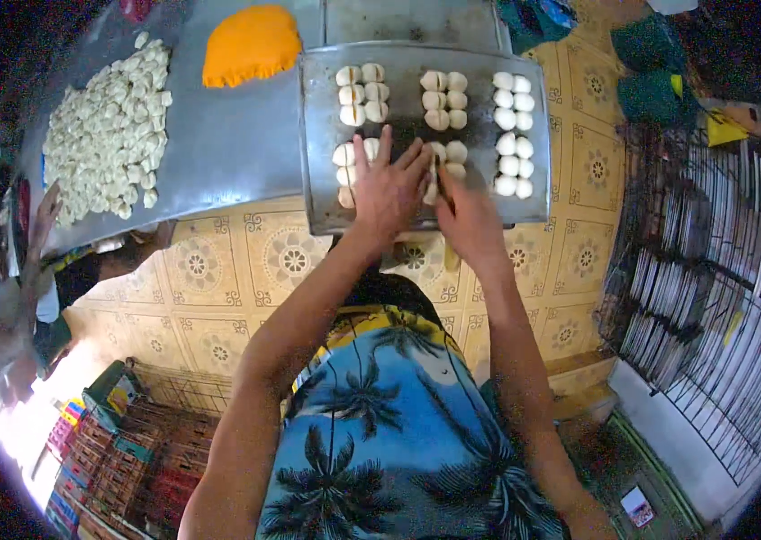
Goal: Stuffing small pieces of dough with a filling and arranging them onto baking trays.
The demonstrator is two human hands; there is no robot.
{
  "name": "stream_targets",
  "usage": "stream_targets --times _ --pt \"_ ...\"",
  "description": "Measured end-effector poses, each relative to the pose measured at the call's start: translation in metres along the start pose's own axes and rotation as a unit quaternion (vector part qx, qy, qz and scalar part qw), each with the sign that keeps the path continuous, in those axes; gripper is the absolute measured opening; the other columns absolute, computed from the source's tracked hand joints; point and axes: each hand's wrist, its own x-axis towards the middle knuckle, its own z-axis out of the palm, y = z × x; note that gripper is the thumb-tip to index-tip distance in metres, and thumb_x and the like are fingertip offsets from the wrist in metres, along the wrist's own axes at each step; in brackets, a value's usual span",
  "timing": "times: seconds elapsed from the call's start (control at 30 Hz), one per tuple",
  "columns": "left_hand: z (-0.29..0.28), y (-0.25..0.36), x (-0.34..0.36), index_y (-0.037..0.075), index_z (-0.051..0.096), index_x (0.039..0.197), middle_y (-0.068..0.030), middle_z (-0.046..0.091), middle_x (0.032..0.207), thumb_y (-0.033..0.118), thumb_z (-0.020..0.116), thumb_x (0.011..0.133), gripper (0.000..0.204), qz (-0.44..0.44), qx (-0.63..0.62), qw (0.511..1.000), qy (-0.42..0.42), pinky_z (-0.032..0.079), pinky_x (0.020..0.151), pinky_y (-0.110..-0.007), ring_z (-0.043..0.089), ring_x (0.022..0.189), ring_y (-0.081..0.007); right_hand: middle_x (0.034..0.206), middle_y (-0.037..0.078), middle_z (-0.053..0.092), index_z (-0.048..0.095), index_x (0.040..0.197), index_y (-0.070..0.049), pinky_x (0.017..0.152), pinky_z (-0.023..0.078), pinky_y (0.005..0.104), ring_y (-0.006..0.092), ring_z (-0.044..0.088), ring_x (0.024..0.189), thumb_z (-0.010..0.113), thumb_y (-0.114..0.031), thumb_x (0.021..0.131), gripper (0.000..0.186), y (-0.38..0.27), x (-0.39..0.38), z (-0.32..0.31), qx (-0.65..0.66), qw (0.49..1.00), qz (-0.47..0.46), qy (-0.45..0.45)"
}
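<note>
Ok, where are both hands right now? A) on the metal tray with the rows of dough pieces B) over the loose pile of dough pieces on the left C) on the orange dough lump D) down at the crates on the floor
A: the left hand and right hand both rest at the near edge of the metal tray, among the rows of dough pieces.

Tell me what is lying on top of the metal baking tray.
On the metal baking tray lie pale dough pieces in small grouped rows. The left hand and right hand rest on it, hiding whatever dough sits beneath them.
</note>
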Motion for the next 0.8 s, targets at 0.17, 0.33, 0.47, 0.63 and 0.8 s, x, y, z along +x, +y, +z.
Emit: stream_targets --times 0.17,0.33,0.47,0.63,0.8 --pt "0.001 0.004 -0.021 0.017 0.064 0.133 -0.0002 0.065 0.135 0.032 0.058 0.097 0.039 0.01 -0.018 0.999 0.032 0.018 0.112 -0.075 0.041 0.141 -0.0393 0.08 0.023 0.068 0.055 0.142 -0.013 0.07 0.053 0.0522 0.0437 0.066 0.074 0.061 -0.021 0.094 0.049 -0.018 -0.016 -0.006 0.072 0.991 0.083 -0.076" --pt "0.005 0.007 -0.015 0.015 0.065 0.131 -0.0013 0.065 0.134 0.031 0.06 0.096 0.039 0.001 -0.031 0.999 0.037 0.019 0.114 -0.071 0.044 0.139 -0.0377 0.084 0.024 0.069 0.054 0.144 -0.014 0.072 0.053 0.051 0.0444 0.067 0.077 0.06 -0.021 0.095 0.049 -0.02 -0.046 -0.053 0.029 0.954 0.152 -0.256" --pt "-0.004 -0.006 0.035 0.014 0.061 0.137 -0.0033 0.062 0.139 0.027 0.065 0.092 0.046 -0.008 -0.082 0.996 0.036 0.02 0.117 -0.066 0.047 0.138 -0.0374 0.086 0.024 0.069 0.052 0.145 -0.015 0.074 0.054 0.0512 0.0446 0.067 0.082 0.059 -0.023 0.096 0.05 0.01 0.028 -0.042 0.045 0.992 0.115 -0.036" --pt "0.018 -0.026 0.117 0.014 0.059 0.139 -0.0043 0.06 0.141 0.027 0.063 0.094 0.047 0.021 -0.094 0.993 0.063 0.018 0.118 -0.065 0.046 0.14 -0.0392 0.084 0.025 0.068 0.052 0.146 -0.015 0.073 0.053 0.0527 0.0452 0.066 0.079 0.058 -0.025 0.097 0.05 0.036 0.119 -0.028 0.017 0.992 0.121 -0.033" --pt "0.031 -0.028 0.137 0.018 0.061 0.136 -0.0018 0.059 0.143 0.032 0.061 0.095 0.044 0.005 -0.061 0.998 0.029 0.02 0.115 -0.07 0.046 0.139 -0.0403 0.083 0.025 0.069 0.052 0.146 -0.02 0.072 0.053 0.0536 0.0442 0.067 0.076 0.059 -0.026 0.096 0.051 0.031 0.13 -0.031 -0.036 0.985 0.128 -0.107"
